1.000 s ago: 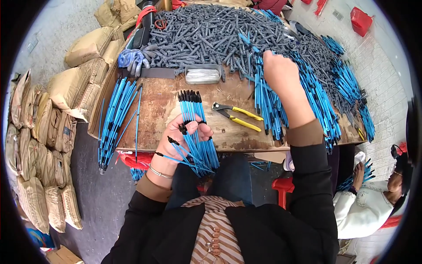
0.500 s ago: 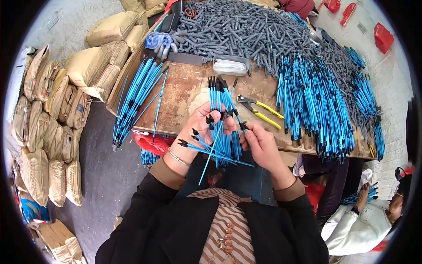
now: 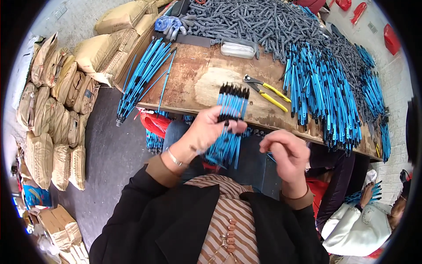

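Observation:
My left hand (image 3: 213, 129) is closed round a bundle of thin blue rods (image 3: 233, 102) with black tips, held upright just off the table's front edge. Their black upper ends stand fairly level, and the lower part hangs over my lap, partly blurred. To the right, my right hand (image 3: 288, 154) is apart from the bundle, with its fingers curled in. A bit of blue shows by its fingertips; whether the hand holds it is unclear. Yellow-handled pincers (image 3: 268, 93) lie on the wooden table (image 3: 189, 75) beyond the bundle.
Blue rods lie in a stack (image 3: 143, 79) at the table's left and a large heap (image 3: 323, 97) at the right. Behind are grey plastic parts (image 3: 246, 24), a tray (image 3: 238, 48) of white strips and a glove (image 3: 169, 24). Sacks (image 3: 39, 154) line the left. Another person (image 3: 360, 224) sits at right.
The rods that stuck out crosswise are now gathered upright in my left hand's bundle. My right hand has left the bundle, moving right and down. The view has shifted slightly.

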Tool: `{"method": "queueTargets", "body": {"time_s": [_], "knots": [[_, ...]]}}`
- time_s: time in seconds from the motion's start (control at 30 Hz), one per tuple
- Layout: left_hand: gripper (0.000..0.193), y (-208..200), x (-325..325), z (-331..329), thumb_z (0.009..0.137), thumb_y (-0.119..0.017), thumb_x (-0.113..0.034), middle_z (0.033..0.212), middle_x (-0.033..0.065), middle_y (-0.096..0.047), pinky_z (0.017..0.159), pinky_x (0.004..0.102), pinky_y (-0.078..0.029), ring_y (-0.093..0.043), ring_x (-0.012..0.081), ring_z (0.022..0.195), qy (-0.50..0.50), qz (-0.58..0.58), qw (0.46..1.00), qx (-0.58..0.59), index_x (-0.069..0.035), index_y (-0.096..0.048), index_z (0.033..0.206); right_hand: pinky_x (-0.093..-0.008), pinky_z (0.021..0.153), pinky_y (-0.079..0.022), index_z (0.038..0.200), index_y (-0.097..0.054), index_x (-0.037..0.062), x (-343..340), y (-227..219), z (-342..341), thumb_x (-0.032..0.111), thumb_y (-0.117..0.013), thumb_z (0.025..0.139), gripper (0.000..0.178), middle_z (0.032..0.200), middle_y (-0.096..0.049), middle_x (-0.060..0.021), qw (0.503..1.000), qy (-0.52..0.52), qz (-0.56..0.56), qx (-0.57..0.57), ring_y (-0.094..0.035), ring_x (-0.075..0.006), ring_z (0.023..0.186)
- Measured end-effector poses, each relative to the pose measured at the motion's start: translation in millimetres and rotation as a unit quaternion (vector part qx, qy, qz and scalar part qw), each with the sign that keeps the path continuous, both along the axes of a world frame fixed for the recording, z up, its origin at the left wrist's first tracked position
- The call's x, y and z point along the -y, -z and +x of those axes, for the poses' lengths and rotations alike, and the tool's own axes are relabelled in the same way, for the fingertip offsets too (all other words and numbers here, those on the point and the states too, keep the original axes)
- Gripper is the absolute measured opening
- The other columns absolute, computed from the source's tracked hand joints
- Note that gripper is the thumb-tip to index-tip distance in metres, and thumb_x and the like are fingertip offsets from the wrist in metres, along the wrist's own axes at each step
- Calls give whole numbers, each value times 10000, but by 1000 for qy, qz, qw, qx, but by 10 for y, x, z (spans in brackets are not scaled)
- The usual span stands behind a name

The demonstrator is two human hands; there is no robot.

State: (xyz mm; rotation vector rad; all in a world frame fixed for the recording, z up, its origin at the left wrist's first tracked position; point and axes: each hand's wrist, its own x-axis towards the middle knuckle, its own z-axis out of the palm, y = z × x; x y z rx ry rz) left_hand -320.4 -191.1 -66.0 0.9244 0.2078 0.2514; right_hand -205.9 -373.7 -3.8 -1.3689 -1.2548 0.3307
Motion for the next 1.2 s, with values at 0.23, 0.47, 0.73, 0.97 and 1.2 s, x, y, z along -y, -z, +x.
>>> {"method": "queueTargets", "body": {"time_s": [0.23,0.47,0.73,0.97,1.2], "knots": [[178,124,-197,309,844,-553,-1,923,131,-648,758,301,-512,-634,206,858,-109,27,993,20,6,-561,1022,-355,632,-502,856,-618,24,5,-816,-367,72,-575,813,77,808,-594,-117,752,-496,379,-213,-583,-234,706],[162,362,47,16,845,-565,-18,921,123,-650,752,298,-516,-634,190,839,-89,-22,995,29,2,-575,1006,-330,789,-482,883,-621,94,174,-815,-524,49,-622,807,88,1078,-523,-27,702,-548,228,-393,-512,-220,985],[192,588,-68,194,842,-586,-47,914,120,-657,758,313,-523,-642,198,832,-122,-33,992,15,-6,-585,1030,-331,746,-476,896,-631,88,200,-855,-590,-12,-594,796,145,1059,-528,-30,735,-399,477,-271,-513,-206,951],[220,547,-170,150,843,-580,-40,924,114,-656,785,307,-512,-633,178,856,-94,-34,995,7,5,-581,1058,-364,680,-473,849,-649,61,-300,-865,-377,78,-515,869,136,1041,-549,-45,749,-544,309,-220,-506,-179,962],[204,501,-199,89,846,-560,-15,913,100,-657,795,287,-495,-622,156,856,-83,-5,996,-34,7,-596,1045,-295,605,-476,789,-634,-13,-962,-430,592,93,-577,793,120,785,-621,-120,962,-255,30,88,-603,-193,733]]}}
